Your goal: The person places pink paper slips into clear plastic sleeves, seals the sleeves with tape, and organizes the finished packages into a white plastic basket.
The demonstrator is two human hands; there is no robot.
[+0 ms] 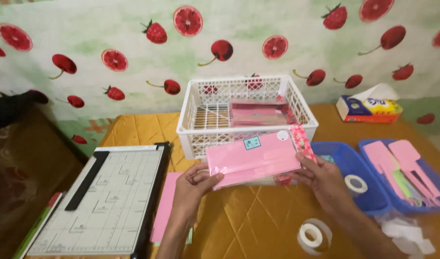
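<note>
Hands — left hand (197,181) and right hand (321,176) — fingers closed on pink packet (252,159), over quilted yellow tablecloth (249,218), white basket (306,125) behind, fruit-print wall (133,29).

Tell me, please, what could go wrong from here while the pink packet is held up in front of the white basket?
The pink packet is gripped only at its ends by the left hand and right hand, so it might sag or slip. The tape roll lies just below the right forearm and could be knocked. The pink sheet near the paper cutter might get creased under the left arm.
</note>
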